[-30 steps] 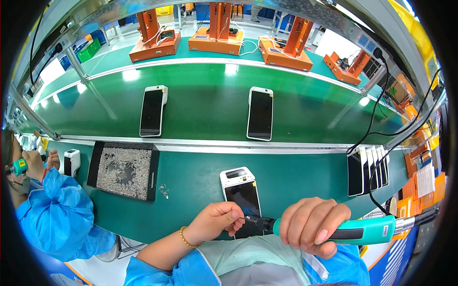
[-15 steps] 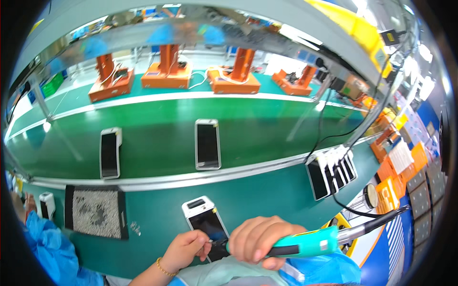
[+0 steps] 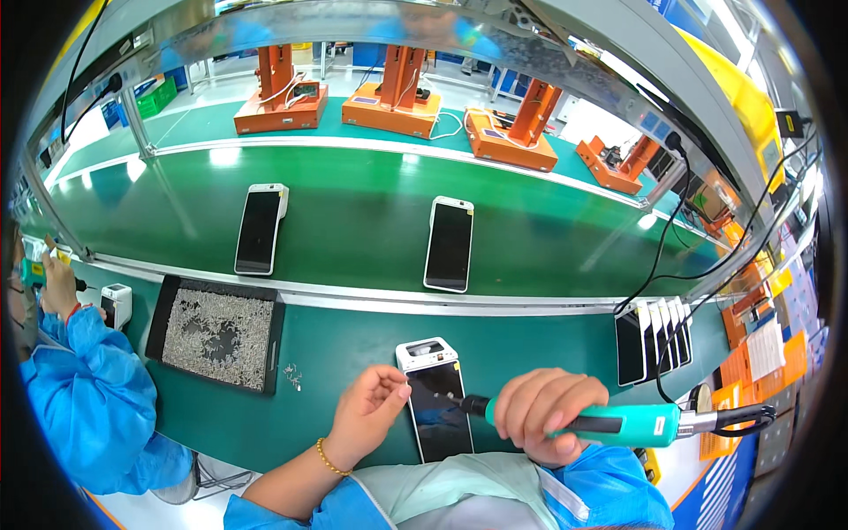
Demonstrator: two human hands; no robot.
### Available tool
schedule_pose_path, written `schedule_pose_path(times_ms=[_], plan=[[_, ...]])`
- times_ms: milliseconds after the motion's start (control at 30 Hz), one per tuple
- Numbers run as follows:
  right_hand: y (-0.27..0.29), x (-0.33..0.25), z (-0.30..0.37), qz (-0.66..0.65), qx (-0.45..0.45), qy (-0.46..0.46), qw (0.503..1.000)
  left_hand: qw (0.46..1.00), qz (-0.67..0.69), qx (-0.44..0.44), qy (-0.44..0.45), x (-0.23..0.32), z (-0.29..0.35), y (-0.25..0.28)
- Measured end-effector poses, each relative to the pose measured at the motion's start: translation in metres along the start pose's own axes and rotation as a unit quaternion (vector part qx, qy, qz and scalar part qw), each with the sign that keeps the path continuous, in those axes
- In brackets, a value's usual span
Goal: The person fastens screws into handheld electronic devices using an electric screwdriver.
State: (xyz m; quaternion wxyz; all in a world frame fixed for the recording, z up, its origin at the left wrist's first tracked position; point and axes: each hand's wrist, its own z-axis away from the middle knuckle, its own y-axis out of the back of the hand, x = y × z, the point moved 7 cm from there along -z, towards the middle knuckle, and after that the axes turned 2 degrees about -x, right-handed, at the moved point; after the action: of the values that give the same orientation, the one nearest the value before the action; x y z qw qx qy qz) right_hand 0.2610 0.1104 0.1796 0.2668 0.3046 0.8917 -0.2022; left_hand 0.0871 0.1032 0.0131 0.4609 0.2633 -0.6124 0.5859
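Observation:
A handheld device with a white top and dark screen (image 3: 435, 397) lies flat on the green bench in front of me. My left hand (image 3: 371, 413) rests at its left edge, fingertips pinched together against the casing. My right hand (image 3: 546, 413) grips a teal electric screwdriver (image 3: 618, 424). The tool lies nearly level, and its black tip touches the device's screen side near the middle. A cable runs off the tool's right end.
A black tray of small screws (image 3: 216, 334) sits to the left, a few loose screws (image 3: 292, 377) beside it. Two more devices (image 3: 449, 244) lie on the green conveyor (image 3: 353, 212). Upright devices fill a rack (image 3: 654, 340) at right. A co-worker in blue (image 3: 84, 397) works at left.
The view has swung and settled back over the bench. Both hands stay at the device; the screwdriver tip has stayed on it, with the left fingers now at its upper left edge.

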Motion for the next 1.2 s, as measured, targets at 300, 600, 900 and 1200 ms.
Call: schedule_pose_path(times_ms=[300,600,900,1200], plan=[[0.011,0.041,-0.007,0.141,0.02,-0.025,0.989,0.777,-0.549,-0.014,-0.307,0.037,0.009,-0.025],[0.011,0.05,-0.01,0.159,-0.006,-0.033,0.987,0.72,-0.595,-0.178,-0.309,0.021,0.016,-0.045],[0.012,0.054,-0.009,0.161,-0.001,-0.035,0.986,0.704,-0.614,-0.175,-0.312,0.018,0.013,-0.042],[0.011,0.056,-0.009,0.154,-0.011,-0.041,0.987,0.703,-0.618,-0.206,-0.287,0.016,0.015,-0.044]])
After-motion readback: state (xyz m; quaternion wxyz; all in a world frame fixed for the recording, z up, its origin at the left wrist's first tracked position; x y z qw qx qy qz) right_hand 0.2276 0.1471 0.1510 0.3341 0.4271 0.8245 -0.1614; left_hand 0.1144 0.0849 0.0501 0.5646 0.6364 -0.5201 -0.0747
